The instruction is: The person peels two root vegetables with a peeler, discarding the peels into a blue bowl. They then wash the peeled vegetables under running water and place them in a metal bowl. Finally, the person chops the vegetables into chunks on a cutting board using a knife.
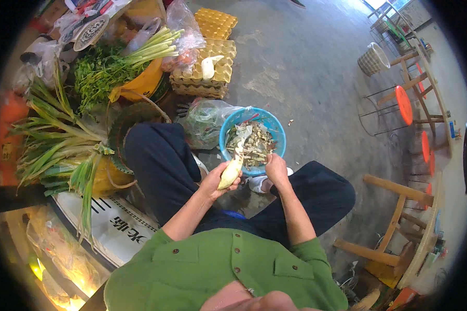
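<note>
My left hand (216, 182) grips a pale, partly peeled root vegetable (231, 173) with brown patches towards its far end. The vegetable slants up over the near rim of a blue plastic basin (281, 134). Inside the basin lies a heap of brown and cream peelings (260, 145), with some green and red scraps. My right hand (276, 168) is closed into a fist at the basin's near right rim. Something thin juts from its fingers towards the vegetable; most of it is hidden, so its kind is unclear.
Stacked egg trays (200, 83) carry a white peeled piece (209, 69). Leafy celery (109, 68) and long leeks (62, 144) crowd the left. A clear plastic bag (206, 120) touches the basin. Red-topped stools (403, 105) and a wicker bin (373, 60) stand at right.
</note>
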{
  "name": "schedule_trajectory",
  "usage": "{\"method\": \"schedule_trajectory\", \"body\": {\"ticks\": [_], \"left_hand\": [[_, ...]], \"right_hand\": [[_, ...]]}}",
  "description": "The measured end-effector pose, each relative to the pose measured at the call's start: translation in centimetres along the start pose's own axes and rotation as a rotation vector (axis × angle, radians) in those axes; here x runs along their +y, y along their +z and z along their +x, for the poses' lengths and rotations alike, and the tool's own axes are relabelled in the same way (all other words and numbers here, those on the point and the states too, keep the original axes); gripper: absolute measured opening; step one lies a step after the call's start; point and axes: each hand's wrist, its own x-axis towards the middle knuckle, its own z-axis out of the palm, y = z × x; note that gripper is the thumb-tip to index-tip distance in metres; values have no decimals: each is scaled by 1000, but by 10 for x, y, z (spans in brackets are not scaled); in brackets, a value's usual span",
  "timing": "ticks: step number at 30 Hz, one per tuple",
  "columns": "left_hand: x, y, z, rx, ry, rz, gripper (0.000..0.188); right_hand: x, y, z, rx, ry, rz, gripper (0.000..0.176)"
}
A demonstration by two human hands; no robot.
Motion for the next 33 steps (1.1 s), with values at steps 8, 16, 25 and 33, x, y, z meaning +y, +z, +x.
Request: {"method": "schedule_trajectory", "body": {"ticks": [8,16,25,33], "left_hand": [[-4,20,1,-57,22,30,38],[-6,16,-3,-70,17,171,39],[-1,33,-10,-67,-37,103,39],[-3,25,-8,-95,25,216,38]], "right_hand": [[-53,-47,-38,62,-304,240,14],[-35,-37,-51,93,-453,209,17],[-10,-32,-29,132,25,3,16],[-45,-52,-55,-2,-490,294,16]]}}
